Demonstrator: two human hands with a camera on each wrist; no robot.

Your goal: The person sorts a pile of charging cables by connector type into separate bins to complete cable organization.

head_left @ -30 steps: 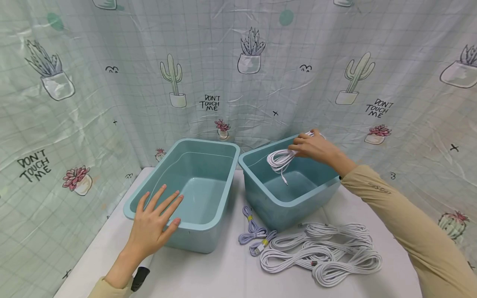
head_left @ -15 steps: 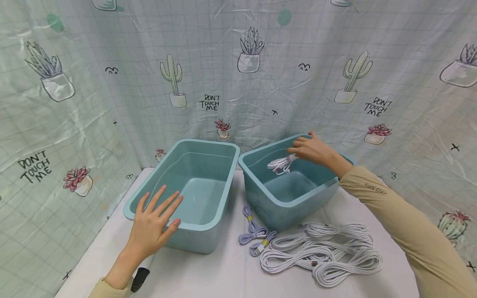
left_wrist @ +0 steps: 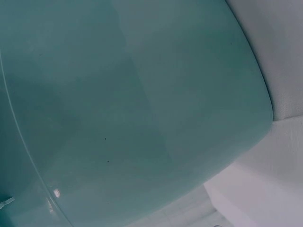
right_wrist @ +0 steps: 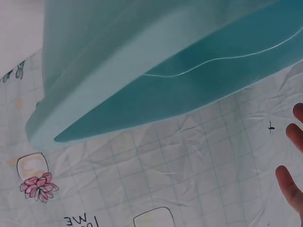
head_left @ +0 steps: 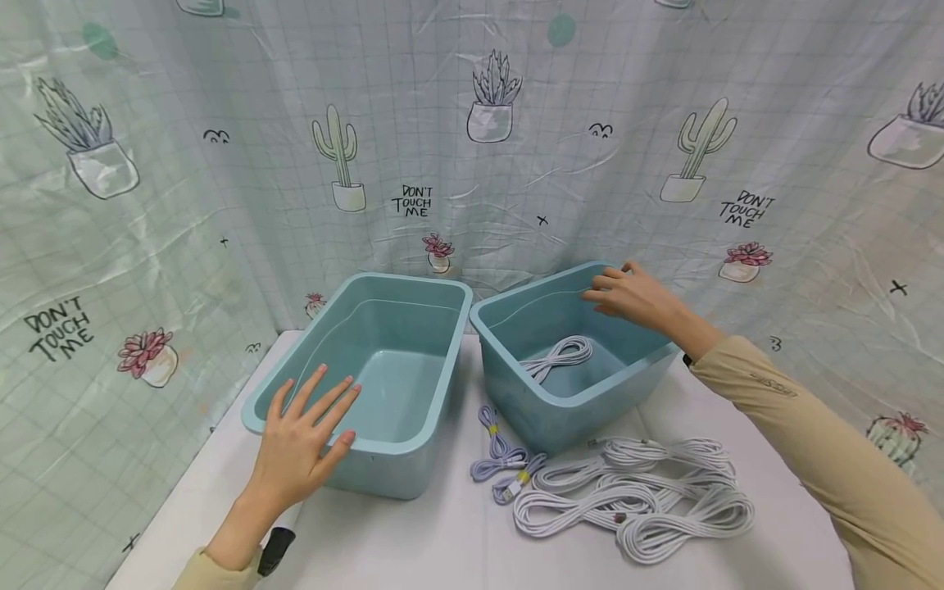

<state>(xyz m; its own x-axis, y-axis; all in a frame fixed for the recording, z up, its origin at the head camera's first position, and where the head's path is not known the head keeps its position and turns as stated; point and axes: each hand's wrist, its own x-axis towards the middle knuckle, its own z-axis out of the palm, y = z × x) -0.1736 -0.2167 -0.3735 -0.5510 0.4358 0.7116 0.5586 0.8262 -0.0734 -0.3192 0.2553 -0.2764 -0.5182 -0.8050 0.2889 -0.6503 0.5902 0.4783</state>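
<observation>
A coiled white cable (head_left: 564, 354) lies inside the right teal bin (head_left: 527, 381), against its left side. Above that bin's far right part hovers my right hand (head_left: 634, 297), holding nothing, its fingers loosely bent. Its fingertips (right_wrist: 296, 137) show at the edge of the right wrist view, apart from one another. My left hand (head_left: 298, 438) rests with spread fingers over the near left rim of the left teal bin (head_left: 387, 448). No cable shows in that left bin in the head view.
Several bundled white cables (head_left: 686, 533) lie on the white table (head_left: 413, 545) before the right bin. Left of them are lilac cables (head_left: 501, 455) with yellow ties. A cactus-print curtain (head_left: 442, 106) hangs behind and beside the bins.
My right hand has let go of the coiled white cable, which dropped into the right bin. That hand has shifted slightly right. The left hand stays put.
</observation>
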